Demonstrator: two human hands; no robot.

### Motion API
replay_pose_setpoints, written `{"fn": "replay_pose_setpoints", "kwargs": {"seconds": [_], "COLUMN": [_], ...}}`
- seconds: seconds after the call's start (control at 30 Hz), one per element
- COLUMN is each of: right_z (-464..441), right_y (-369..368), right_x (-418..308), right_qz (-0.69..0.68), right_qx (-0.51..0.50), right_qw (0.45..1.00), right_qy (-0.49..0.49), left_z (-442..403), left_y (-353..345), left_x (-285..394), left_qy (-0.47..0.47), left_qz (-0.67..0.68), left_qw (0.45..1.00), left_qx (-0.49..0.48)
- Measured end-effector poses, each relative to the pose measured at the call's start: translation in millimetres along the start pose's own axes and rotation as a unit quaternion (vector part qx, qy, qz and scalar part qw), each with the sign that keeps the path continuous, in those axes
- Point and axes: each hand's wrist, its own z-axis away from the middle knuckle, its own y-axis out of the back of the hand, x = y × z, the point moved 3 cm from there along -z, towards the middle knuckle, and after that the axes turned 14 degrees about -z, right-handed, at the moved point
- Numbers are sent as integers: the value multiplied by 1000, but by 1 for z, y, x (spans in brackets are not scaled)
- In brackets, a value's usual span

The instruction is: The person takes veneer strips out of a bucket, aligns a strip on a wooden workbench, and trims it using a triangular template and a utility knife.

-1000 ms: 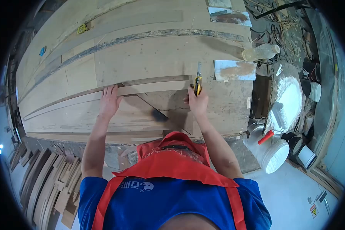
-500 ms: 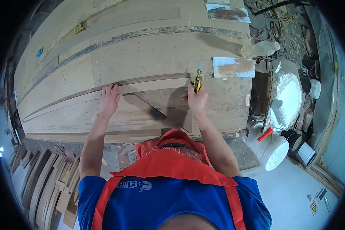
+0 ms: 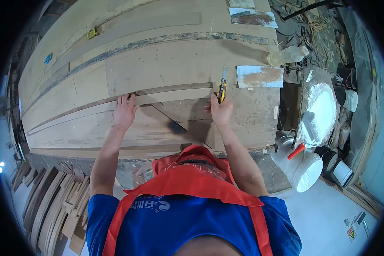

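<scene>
My left hand (image 3: 124,113) has its fingers curled over a long, narrow wood strip (image 3: 175,94), part of a curved frame lying on the workbench. At the strip's right end, my right hand (image 3: 222,112) is closed around a yellow and black utility knife (image 3: 222,92). The knife's blade is out and points away from me; its tip is clear of the wood. Some right-hand fingers reach the strip's end, but their exact contact is hidden. Between my hands, a thin diagonal dark line (image 3: 168,116) and a dark smudge (image 3: 175,127) show inside the frame.
A plastic bottle (image 3: 288,56) lies at the bench's right edge, near a smeared white sheet (image 3: 260,77). Beyond the edge are a white-coated board (image 3: 318,111), a red-handled tool (image 3: 296,151) and a white bucket (image 3: 308,173). Wood pieces (image 3: 51,205) are stacked at lower left.
The view has shifted slightly. Both hands keep their places on the strip, and the knife stays in my right hand at nearly the same angle.
</scene>
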Motion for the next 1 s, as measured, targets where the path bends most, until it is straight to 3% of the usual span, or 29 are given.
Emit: {"fn": "replay_pose_setpoints", "kwargs": {"seconds": [0.23, 0.3, 0.47, 0.57, 0.6, 0.7, 0.77, 1.0], "right_z": [18, 25, 48, 58, 63, 80, 106, 134], "right_y": [20, 52, 92, 91, 92, 83, 64, 44], "right_x": [-12, -5, -19, -40, -38, -12, 5, 21], "right_qz": [81, 325, 462, 546, 543, 460, 511, 559], "right_qx": [3, 16, 95, 127, 132, -69, -108, -92], "right_qw": [996, 922, 850, 712, 711, 837, 842, 818], "right_qy": [32, 209, 236, 424, 426, 289, 132, 98], "left_z": [1, 0, 2, 1, 1, 1, -1, 0], "left_y": [3, 2, -6, -9, -8, -8, -8, -2], "left_x": [4, 3, 0, 3, 2, 0, 0, -9], "left_qy": [14, 14, 0, -9, -8, -9, -9, -28], "left_qz": [-12, -12, -18, -20, -18, -20, -25, -11], "left_qw": [1000, 1000, 1000, 1000, 1000, 1000, 1000, 1000], "left_qx": [-17, -10, 2, 15, 18, 19, 6, -8]}}
